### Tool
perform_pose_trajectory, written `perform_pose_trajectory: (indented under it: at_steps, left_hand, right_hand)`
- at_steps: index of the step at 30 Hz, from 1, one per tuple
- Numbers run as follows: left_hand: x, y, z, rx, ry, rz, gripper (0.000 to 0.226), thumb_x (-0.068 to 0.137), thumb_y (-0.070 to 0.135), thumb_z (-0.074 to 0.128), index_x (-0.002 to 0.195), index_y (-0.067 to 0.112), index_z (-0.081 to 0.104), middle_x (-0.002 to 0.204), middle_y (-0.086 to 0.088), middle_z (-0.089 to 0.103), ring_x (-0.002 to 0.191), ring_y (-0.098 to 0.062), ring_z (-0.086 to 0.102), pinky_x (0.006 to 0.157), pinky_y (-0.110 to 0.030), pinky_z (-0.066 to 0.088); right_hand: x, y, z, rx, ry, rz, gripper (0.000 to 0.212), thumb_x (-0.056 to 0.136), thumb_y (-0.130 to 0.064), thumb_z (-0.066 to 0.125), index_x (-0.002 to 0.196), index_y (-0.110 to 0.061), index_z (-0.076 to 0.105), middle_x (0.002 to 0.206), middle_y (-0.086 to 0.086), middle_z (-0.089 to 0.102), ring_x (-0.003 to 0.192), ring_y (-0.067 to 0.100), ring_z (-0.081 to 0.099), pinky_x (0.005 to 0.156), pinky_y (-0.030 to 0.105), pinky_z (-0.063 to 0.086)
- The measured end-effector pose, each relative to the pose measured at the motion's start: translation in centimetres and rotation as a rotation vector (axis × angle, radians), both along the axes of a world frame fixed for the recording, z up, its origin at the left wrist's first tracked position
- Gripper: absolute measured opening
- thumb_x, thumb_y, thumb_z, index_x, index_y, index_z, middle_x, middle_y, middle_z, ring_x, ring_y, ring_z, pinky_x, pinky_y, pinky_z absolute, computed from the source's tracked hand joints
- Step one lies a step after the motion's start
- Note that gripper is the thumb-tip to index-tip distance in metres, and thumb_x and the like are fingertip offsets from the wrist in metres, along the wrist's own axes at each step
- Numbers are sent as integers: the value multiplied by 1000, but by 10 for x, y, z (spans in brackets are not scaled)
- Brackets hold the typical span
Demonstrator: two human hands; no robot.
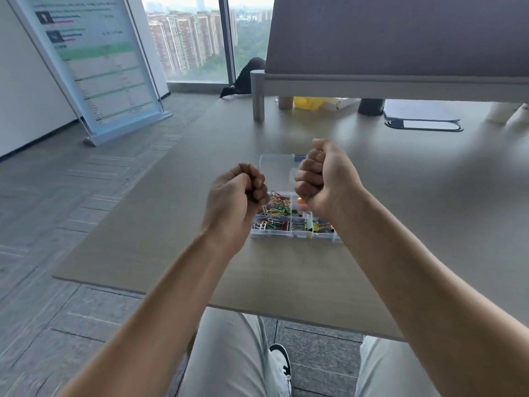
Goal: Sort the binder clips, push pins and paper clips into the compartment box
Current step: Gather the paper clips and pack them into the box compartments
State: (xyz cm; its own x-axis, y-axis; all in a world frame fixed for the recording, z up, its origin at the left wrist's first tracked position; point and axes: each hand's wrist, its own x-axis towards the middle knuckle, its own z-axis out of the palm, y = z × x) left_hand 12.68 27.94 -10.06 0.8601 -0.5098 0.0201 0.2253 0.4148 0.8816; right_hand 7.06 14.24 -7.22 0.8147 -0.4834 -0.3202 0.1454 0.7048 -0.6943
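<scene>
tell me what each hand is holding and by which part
Cannot be told: the left hand and right hand are both curled into fists above the compartment box, showing nothing inside.

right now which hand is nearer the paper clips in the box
Left. The left hand is a fist hanging just over the left edge of the paper clips. The right hand is a fist over the box's right side, above the other compartments.

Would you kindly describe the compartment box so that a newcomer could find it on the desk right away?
Start at the long pale desk in front of the seated person. The box lies near its middle, partly hidden behind two raised fists. It is the only clear plastic tray there, its near compartments full of coloured paper clips; the things at the far edge are solid and opaque.
</scene>
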Motion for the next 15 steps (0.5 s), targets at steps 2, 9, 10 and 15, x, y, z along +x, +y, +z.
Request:
perform_pose_trajectory:
  at_steps: [2, 9, 10, 15]
  left_hand:
    - [-4, -4, -3, -5, -57, -21, 32, 85, -13, 30, 74, 6, 53, 64, -8, 45, 56, -19, 37, 55, -31, 32]
    - [-9, -10, -14, -10, -148, -13, 36, 98, 4, 37, 77, 2, 67, 72, -16, 64, 67, -28, 56, 65, -37, 46]
    - [-10, -10, -14, -22, -149, -8, 37, 99, 7, 38, 78, 1, 67, 73, -17, 65, 68, -29, 58, 66, -38, 47]
    - [-12, -9, -14, -92, -114, -1, 44, 105, 21, 40, 76, 4, 68, 76, -18, 69, 73, -33, 64, 75, -44, 50]
  right_hand:
    - [0, -1, -2, -3, 2, 4, 49, 102, -27, 47, 57, -28, 29, 49, -9, 20, 43, 9, 11, 44, 26, 4]
    - [3, -3, -6, -14, -12, 0, 46, 102, -27, 47, 59, -27, 30, 53, -8, 20, 45, 9, 11, 40, 23, 6]
    - [2, -3, -6, -14, -16, -4, 46, 102, -27, 47, 59, -27, 30, 53, -8, 19, 45, 9, 11, 39, 22, 7]
    - [-3, 3, -9, -45, -21, -29, 46, 101, -28, 47, 59, -28, 29, 53, -8, 19, 45, 10, 10, 37, 23, 8]
